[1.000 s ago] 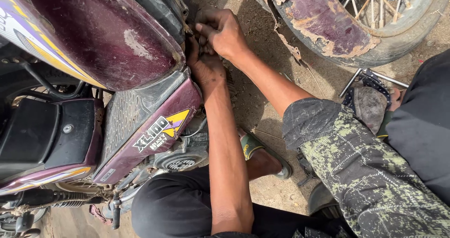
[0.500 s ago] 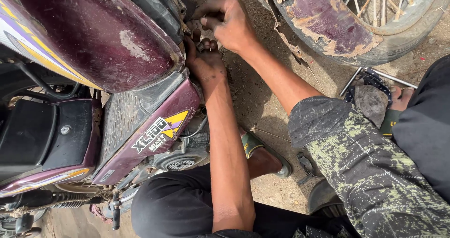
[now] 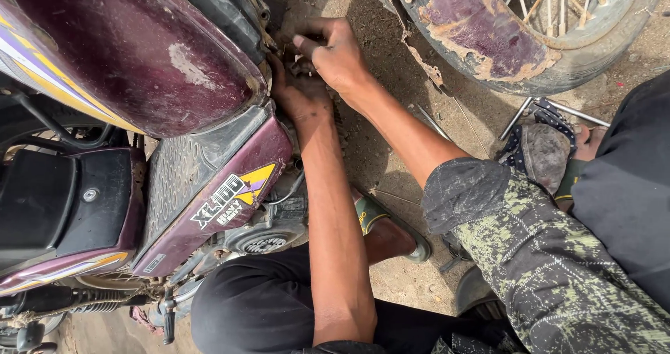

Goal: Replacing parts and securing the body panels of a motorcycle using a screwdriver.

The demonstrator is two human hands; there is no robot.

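A maroon motorcycle fuel tank [image 3: 132,54] fills the upper left. My left hand [image 3: 301,96] reaches up under the tank's lower edge, and its fingertips are hidden in the dark gap there. My right hand [image 3: 338,55] comes in from the right with a camouflage sleeve [image 3: 551,270] pushed up the arm. Its fingers curl around a small dark fitting [image 3: 304,65] just above the left hand. The two hands touch each other at that spot.
A maroon side panel [image 3: 223,193] and black seat [image 3: 63,200] lie below the tank. A wheel with a peeling maroon mudguard [image 3: 474,40] stands at top right. My sandalled foot [image 3: 391,225], another person's sandal [image 3: 544,152], metal rods [image 3: 558,108] and dirt ground [image 3: 380,138] surround my arms.
My right hand's fingers have shifted slightly on the fitting. The left hand stays under the tank edge.
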